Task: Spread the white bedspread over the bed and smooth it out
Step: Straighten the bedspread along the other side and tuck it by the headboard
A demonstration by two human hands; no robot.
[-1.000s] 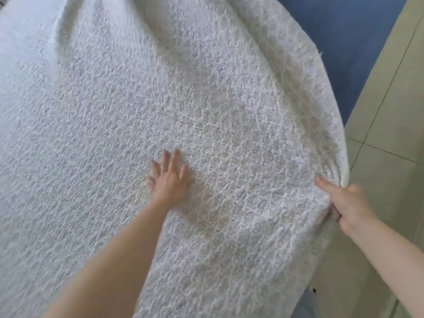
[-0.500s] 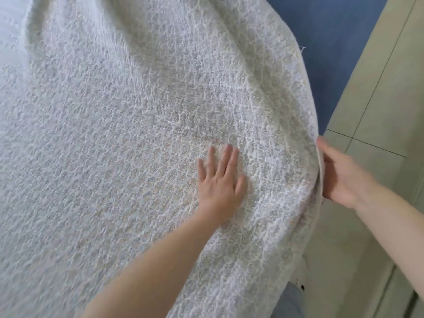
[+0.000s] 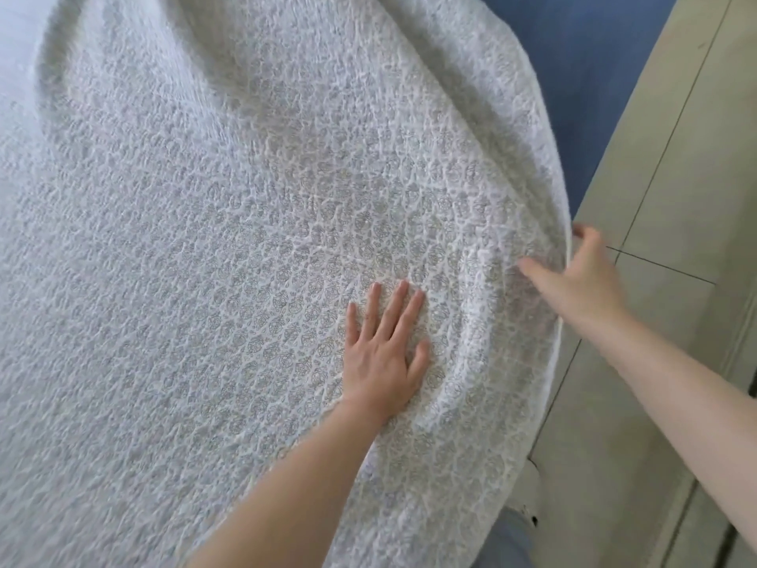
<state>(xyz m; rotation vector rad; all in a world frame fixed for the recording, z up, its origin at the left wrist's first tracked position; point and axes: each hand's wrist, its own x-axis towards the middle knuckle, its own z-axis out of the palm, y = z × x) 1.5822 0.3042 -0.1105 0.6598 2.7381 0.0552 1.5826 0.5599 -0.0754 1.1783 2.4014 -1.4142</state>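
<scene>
Most of the white bedspread [image 3: 245, 239] already lies over the bed, its right edge drooping past a strip of blue sheet [image 3: 573, 75] toward the tiled floor [image 3: 676, 178]. Soft ridges run away from the person along that edge, just right of the left hand [image 3: 383, 354], which presses flat with straight fingers. Nearer the edge, the right hand [image 3: 581, 276] pinches the hem between thumb and fingers, so the pull probably goes outward.
</scene>
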